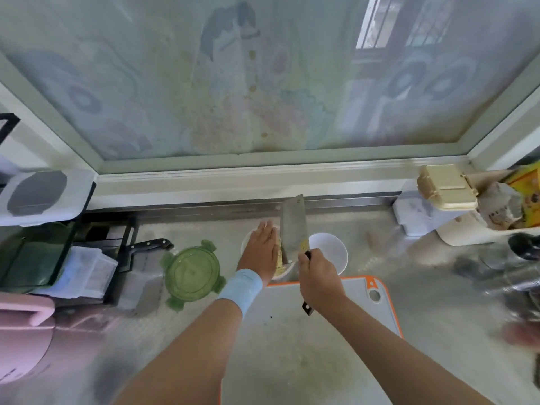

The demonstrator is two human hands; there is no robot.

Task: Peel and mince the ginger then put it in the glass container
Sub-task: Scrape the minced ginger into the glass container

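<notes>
A: Counter (423, 287), cutting board (336, 331) smeared. Glass container (285, 275) sits just past the board's far edge.
B: Right hand (320, 273) grips the cleaver (290, 229), blade tilted over the container. Left hand (260, 249) is flat, fingers straight, wiping minced ginger (280, 260) off the blade.
A: Risks: palm sliding onto the edge; ginger dropping outside the rim.

Frosted patterned window (263, 83), pale frame, steel countertop (438, 287), daylight

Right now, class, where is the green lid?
Head view: the green lid lies on the counter, left of the left hand and cutting board.
</notes>
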